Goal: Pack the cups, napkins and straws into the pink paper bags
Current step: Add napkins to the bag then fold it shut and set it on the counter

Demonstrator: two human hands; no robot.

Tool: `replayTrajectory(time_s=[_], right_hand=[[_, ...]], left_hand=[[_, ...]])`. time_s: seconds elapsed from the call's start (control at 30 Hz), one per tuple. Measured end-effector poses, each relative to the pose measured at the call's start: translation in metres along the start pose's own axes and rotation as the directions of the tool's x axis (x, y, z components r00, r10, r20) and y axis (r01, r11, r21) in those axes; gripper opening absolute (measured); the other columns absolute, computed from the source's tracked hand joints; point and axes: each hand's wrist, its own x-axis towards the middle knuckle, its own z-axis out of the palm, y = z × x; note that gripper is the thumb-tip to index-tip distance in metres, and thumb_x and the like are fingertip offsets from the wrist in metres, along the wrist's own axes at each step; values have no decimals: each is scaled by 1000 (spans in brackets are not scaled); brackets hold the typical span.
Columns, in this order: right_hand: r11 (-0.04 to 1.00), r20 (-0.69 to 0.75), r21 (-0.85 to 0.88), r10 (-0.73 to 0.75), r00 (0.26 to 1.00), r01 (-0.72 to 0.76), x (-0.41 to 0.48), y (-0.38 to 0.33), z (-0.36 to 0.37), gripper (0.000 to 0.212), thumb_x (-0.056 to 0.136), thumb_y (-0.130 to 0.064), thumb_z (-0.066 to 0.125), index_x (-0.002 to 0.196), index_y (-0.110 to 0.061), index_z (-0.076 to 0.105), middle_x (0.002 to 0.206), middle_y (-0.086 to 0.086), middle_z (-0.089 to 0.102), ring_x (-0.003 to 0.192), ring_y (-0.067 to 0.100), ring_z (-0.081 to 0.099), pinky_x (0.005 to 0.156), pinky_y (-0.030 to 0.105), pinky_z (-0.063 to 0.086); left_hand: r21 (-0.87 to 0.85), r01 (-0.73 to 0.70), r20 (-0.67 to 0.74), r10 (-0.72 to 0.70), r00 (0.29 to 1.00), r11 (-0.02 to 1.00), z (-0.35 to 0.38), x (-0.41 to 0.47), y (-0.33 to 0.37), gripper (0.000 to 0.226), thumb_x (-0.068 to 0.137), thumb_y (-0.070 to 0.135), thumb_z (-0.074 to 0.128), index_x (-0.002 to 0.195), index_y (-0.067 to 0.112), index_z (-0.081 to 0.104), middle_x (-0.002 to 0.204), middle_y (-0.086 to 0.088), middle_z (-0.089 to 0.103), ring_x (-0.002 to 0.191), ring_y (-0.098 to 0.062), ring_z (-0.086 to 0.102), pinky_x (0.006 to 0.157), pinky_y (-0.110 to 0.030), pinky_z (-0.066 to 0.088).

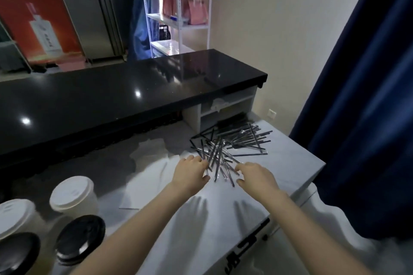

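A loose pile of black wrapped straws (232, 143) lies on the grey counter (290, 163). My left hand (190, 173) and my right hand (257, 176) hover at the near edge of the pile, fingers spread, touching the nearest straws from either side; neither clearly grips one. White napkins (147, 182) lie flat under and left of my left hand. At lower left stand cups: two with white lids (72, 193) (13, 214) and two with black lids (81, 236) (17, 252). Pink paper bags (194, 10) sit far back on a white shelf.
A raised glossy black countertop (111, 96) runs along the far side of the work surface. White cubbyholes (223, 109) sit under its right end. A dark blue curtain (368, 96) hangs at the right. The white shelf (178, 24) stands by the back wall.
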Motion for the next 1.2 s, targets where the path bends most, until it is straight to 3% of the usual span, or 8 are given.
replayTrajectory(time_s=[0.33,0.47,0.53,0.63,0.87,0.97,1.07,1.2], right_hand=[[968,66,-120,-214,975,221,132,12,50,48,85,-15,57,133,-22,52,131,8,50,119,31,47,93,40,40],[929,49,-227,-290,956,294,163,11,72,32,59,-22,78,90,-26,73,95,1,66,86,23,63,70,31,51],[895,23,-260,-369,929,362,170,11,78,13,64,-24,64,75,-26,71,86,-2,65,79,20,63,66,29,49],[851,-13,-313,-449,894,422,179,12,78,26,69,-24,42,66,-24,67,77,-3,60,75,19,59,66,29,38],[796,-38,-334,-547,836,505,182,15,72,26,72,-20,39,69,-21,65,72,-3,59,73,21,58,69,29,28],[809,-70,-304,-546,835,503,176,13,64,6,69,-17,61,72,-22,58,67,-5,59,74,21,57,70,30,32],[819,-111,-269,-548,829,506,167,8,53,27,56,-11,75,73,-20,56,63,-5,58,71,22,56,68,30,32],[826,-173,-270,-548,819,496,149,-4,35,27,57,-10,75,79,-19,61,67,-3,58,69,23,56,68,30,30]], left_hand=[[-96,186,36,-183,982,978,63,95,-5,56,78,65,54,110,20,61,114,-1,56,115,-23,45,94,-36,33],[-108,207,45,-203,978,972,81,110,-6,53,74,61,56,106,19,61,109,0,57,111,-23,48,89,-36,33],[-145,192,33,-189,981,971,90,113,-9,42,71,50,59,98,18,63,101,-2,60,103,-26,53,81,-37,37],[-179,168,23,-166,986,969,97,115,-14,31,69,40,61,86,14,65,91,-5,61,95,-29,54,74,-37,39],[-216,264,84,-252,964,940,88,113,-10,26,75,33,55,93,16,65,101,-3,59,102,-26,50,82,-34,38],[-295,285,30,-289,957,912,82,105,-15,19,75,31,57,86,17,64,98,-2,58,97,-24,50,79,-33,42],[-307,252,-55,-281,958,918,69,94,-20,17,78,34,60,86,19,63,94,0,59,93,-23,51,78,-31,40],[-361,223,-145,-291,946,905,46,69,-25,12,80,28,61,81,16,59,84,0,64,86,-24,55,69,-34,42]])
